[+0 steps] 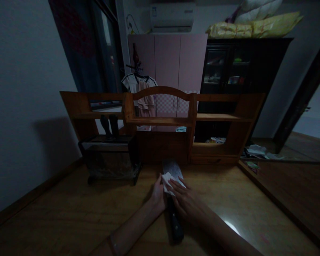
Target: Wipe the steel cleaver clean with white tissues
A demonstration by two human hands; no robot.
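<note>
A large cleaver (173, 169) with a dark handle (175, 222) lies flat on the wooden desk (69, 213), blade pointing away from me. A folded white cloth (168, 183) rests on the blade near the handle. My left hand (158, 195) pinches the cloth's left side. My right hand (188, 201) lies over the cloth and blade with fingers stretched flat, pressing down.
A black knife rack (110, 156) with two knife handles stands at the back left. A wooden shelf unit (162, 121) runs along the desk's far edge. Behind it are a pink wardrobe (173, 64) and a dark cabinet (234, 71).
</note>
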